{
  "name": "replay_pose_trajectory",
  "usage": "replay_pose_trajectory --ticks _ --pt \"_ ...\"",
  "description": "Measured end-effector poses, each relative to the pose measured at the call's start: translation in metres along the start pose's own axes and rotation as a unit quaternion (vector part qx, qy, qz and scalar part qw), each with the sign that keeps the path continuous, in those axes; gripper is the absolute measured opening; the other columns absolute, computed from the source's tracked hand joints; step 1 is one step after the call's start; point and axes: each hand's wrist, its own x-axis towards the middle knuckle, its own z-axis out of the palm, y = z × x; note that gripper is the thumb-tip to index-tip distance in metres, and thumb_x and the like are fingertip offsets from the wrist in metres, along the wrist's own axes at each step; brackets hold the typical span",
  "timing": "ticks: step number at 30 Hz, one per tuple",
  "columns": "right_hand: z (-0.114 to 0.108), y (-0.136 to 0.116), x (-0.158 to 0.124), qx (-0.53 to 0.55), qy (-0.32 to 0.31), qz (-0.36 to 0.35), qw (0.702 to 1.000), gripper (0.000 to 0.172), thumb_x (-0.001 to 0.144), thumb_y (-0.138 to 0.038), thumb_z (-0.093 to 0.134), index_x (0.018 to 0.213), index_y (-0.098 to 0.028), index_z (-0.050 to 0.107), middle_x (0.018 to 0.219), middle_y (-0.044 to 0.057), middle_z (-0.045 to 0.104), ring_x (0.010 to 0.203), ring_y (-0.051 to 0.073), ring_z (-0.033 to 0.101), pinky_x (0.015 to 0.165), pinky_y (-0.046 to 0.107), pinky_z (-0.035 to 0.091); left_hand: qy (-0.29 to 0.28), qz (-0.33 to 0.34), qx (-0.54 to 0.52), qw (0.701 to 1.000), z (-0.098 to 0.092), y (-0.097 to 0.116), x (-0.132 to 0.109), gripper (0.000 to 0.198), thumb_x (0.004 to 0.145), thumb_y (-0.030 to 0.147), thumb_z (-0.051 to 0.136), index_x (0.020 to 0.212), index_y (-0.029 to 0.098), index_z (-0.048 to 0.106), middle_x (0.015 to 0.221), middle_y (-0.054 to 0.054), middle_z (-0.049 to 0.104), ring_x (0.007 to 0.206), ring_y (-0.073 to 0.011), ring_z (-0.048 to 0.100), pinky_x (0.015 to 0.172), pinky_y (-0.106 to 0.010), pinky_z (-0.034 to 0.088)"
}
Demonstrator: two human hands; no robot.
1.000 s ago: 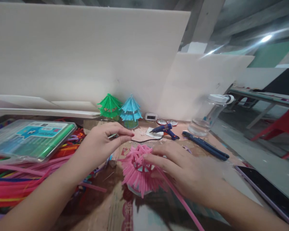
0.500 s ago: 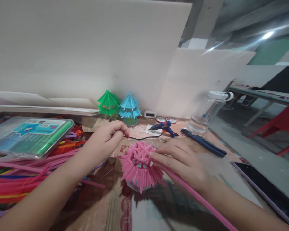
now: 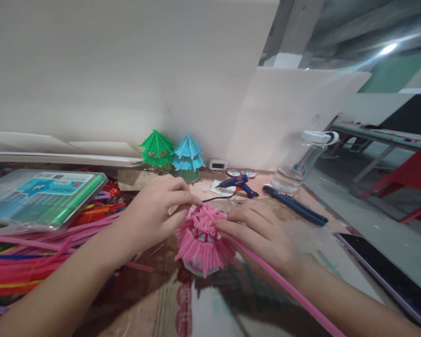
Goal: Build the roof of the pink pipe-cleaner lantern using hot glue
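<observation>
A small pink pipe-cleaner house (image 3: 207, 250) with a fringed roof and a criss-crossed top stands on the cardboard in front of me. My left hand (image 3: 166, 206) is closed at its upper left, forefinger over the top and thumb against the side. On the right, my right hand (image 3: 259, 234) is closed with its fingertips at the upper right of the house. A long pink pipe cleaner (image 3: 287, 286) runs from under those fingers toward the lower right. Its end at the house is hidden by the fingers.
Loose coloured pipe cleaners (image 3: 17, 271) and a clear marker case (image 3: 45, 199) lie left. Green (image 3: 156, 147) and blue (image 3: 188, 152) houses stand behind. A glue gun (image 3: 236, 182), a dark blue tool (image 3: 294, 205), a water bottle (image 3: 298, 164) and a phone (image 3: 382, 276) lie toward the right.
My left hand has moved right and down, from above the left of the pink house onto its top left. My right hand stays at the house with the pipe cleaner.
</observation>
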Motion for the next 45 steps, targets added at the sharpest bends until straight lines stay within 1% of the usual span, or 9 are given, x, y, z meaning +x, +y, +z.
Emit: replay_pose_trajectory --ticks 12,14,16,18,20,22,26,33,45 --pt "0.004 0.002 -0.002 0.002 0.003 -0.012 1.0 0.019 0.094 -0.008 0.049 0.108 -0.007 0.062 0.088 0.011 0.067 0.083 0.021 0.054 0.076 0.037 0.048 -0.018 0.026 0.038 0.999 0.003 0.002 -0.001 0.03 0.091 0.015 0.045 0.093 0.021 0.075 0.084 -0.006 0.065 0.082 -0.021 0.057 0.073 -0.034 0.04" --pt "0.004 0.002 -0.002 -0.004 0.003 -0.014 1.0 0.019 0.095 -0.009 0.048 0.108 -0.009 0.061 0.088 0.011 0.067 0.083 0.021 0.054 0.076 0.037 0.048 0.01 -0.011 0.009 1.0 0.0 0.005 0.0 0.029 0.092 0.019 0.045 0.102 0.02 0.072 0.085 -0.004 0.066 0.081 -0.0193 0.058 0.073 -0.031 0.043" --pt "0.004 0.003 -0.002 -0.01 0.003 -0.012 1.0 0.019 0.096 -0.011 0.046 0.107 -0.01 0.062 0.088 0.011 0.067 0.084 0.021 0.055 0.077 0.038 0.049 0.05 -0.081 -0.025 0.995 -0.003 0.008 0.001 0.031 0.092 0.025 0.047 0.115 0.019 0.067 0.089 -0.003 0.069 0.082 -0.0179 0.061 0.075 -0.028 0.046" --pt "0.004 0.003 -0.002 -0.006 0.001 -0.01 1.0 0.019 0.097 -0.013 0.045 0.105 -0.011 0.062 0.087 0.011 0.067 0.084 0.021 0.056 0.079 0.038 0.048 0.066 -0.154 -0.055 0.984 -0.005 0.008 0.003 0.036 0.091 0.035 0.05 0.119 0.018 0.064 0.096 -0.004 0.071 0.086 -0.0187 0.063 0.078 -0.028 0.047" --pt "0.003 0.003 -0.002 0.003 -0.001 -0.008 1.0 0.019 0.097 -0.013 0.044 0.104 -0.01 0.062 0.088 0.011 0.067 0.085 0.021 0.056 0.08 0.038 0.048 0.047 -0.198 -0.082 0.976 -0.001 0.004 0.005 0.037 0.088 0.043 0.05 0.107 0.018 0.069 0.098 -0.005 0.072 0.089 -0.021 0.064 0.079 -0.029 0.047" --pt "0.003 0.003 -0.002 0.011 -0.002 -0.009 1.0 0.018 0.097 -0.013 0.045 0.103 -0.009 0.061 0.088 0.012 0.067 0.085 0.021 0.055 0.08 0.038 0.047 0.014 -0.227 -0.106 0.968 0.007 -0.003 0.006 0.039 0.086 0.049 0.048 0.089 0.018 0.072 0.088 -0.005 0.072 0.085 -0.0222 0.063 0.075 -0.029 0.046" --pt "0.003 0.001 -0.002 0.012 -0.002 -0.01 1.0 0.017 0.096 -0.011 0.046 0.103 -0.007 0.061 0.089 0.012 0.067 0.085 0.022 0.054 0.081 0.038 0.046 -0.044 -0.25 -0.184 0.95 0.026 -0.014 0.007 0.045 0.084 0.054 0.042 0.064 0.017 0.06 0.065 0.0 0.06 0.068 -0.0189 0.056 0.064 -0.027 0.041" --pt "0.004 0.001 -0.001 0.011 0.003 -0.01 1.0 0.016 0.095 -0.01 0.048 0.102 -0.008 0.063 0.088 0.011 0.068 0.083 0.021 0.055 0.079 0.037 0.046 -0.05 -0.281 -0.281 0.916 0.029 -0.003 0.012 0.033 0.075 0.048 0.049 0.061 0.019 0.051 0.06 0.003 0.048 0.062 -0.0157 0.048 0.058 -0.026 0.039" --pt "0.004 0.002 -0.002 0.019 -0.004 -0.005 1.0 0.015 0.092 -0.01 0.054 0.106 -0.01 0.062 0.091 0.01 0.068 0.084 0.021 0.056 0.079 0.037 0.047 -0.054 -0.291 -0.34 0.893 0.033 0.0 0.016 0.024 0.068 0.041 0.052 0.059 0.019 0.055 0.063 0.003 0.054 0.064 -0.0156 0.051 0.062 -0.026 0.04"
